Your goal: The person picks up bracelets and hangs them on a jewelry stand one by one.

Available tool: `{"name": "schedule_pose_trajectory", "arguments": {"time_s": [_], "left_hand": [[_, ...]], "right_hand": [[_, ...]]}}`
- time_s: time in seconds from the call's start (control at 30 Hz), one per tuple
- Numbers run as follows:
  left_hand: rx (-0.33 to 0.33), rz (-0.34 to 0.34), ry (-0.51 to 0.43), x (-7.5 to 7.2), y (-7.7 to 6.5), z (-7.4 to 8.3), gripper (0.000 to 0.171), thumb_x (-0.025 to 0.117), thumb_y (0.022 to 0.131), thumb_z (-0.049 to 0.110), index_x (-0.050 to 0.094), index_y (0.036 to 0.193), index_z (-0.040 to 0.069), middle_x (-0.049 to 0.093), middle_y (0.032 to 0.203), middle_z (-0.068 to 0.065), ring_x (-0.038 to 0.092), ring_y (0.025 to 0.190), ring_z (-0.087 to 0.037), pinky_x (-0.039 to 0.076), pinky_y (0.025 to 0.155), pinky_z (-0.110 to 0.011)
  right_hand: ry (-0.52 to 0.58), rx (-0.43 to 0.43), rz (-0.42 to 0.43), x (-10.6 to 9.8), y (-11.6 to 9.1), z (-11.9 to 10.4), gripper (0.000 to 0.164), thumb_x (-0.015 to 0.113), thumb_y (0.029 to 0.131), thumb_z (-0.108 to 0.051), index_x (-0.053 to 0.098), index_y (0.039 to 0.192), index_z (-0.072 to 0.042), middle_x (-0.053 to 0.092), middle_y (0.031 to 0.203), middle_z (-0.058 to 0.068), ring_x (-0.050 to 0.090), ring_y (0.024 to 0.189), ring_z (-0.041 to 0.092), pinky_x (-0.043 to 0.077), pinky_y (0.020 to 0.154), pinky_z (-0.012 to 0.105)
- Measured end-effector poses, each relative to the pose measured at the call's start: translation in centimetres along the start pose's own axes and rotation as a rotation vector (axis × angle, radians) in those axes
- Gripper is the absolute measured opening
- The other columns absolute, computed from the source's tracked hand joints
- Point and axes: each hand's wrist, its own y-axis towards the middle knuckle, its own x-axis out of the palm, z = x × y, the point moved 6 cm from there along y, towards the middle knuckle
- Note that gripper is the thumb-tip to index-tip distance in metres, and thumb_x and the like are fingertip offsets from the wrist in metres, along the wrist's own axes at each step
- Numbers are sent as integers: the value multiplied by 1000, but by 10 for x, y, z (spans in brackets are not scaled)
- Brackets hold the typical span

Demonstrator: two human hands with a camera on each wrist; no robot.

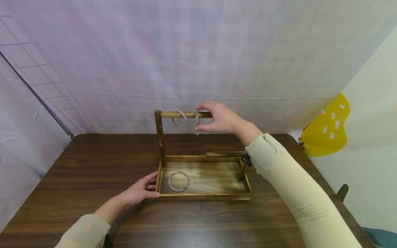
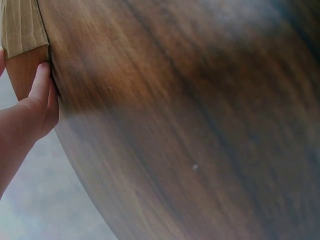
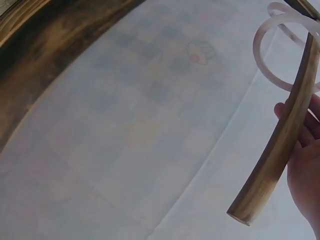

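Observation:
A wooden bracelet stand [image 1: 204, 197] has a raised bar [image 1: 167, 114] over a shallow tray. My right hand [image 1: 224, 119] pinches a pale translucent bangle [image 1: 197, 120] between thumb and fingers, at the bar. In the right wrist view that bangle [image 3: 258, 55] encircles the bar [image 3: 275, 150], whose free end points toward the camera. Another bangle [image 1: 184, 116] hangs on the bar further left. A third bangle [image 1: 169, 182] lies flat in the tray's left part. My left hand [image 1: 139, 191] holds the tray's left end, thumb at the front corner, as the left wrist view also shows fingers [image 2: 41, 82] against the wood.
A loose-looking wooden strip [image 1: 224, 154] runs along the tray's back right, and a short post [image 1: 242, 170] stands at its right end. Beneath is a dark wood table [image 1: 77, 186]. A patterned curtain [image 1: 186, 51] hangs behind, with a yellow shape [image 1: 328, 134] at the right.

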Motion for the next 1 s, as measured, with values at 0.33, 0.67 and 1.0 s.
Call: {"name": "schedule_pose_trajectory", "arguments": {"time_s": [0.33,0.67,1.0], "left_hand": [[-7,2,15,-2,0,0,84,66,86,8,10,145,-11,30,141,-37,40,125,-50,47,96,-47],[-8,-1,11,-5,2,-1,84,65,86,7,9,145,-11,29,141,-38,40,125,-51,48,95,-46],[4,16,11,-9,2,-1,84,66,85,7,10,144,-13,31,139,-39,40,123,-52,47,96,-47]], "right_hand": [[93,40,36,-7,-8,3,71,59,87,-50,34,145,-18,33,151,9,28,140,29,26,113,50],[159,-96,142,-18,-24,-8,66,60,89,-43,36,144,-16,37,148,7,34,137,26,28,112,48],[245,-302,318,-21,-46,-24,73,52,85,-62,51,132,-6,54,131,13,48,124,28,38,104,49]]}}
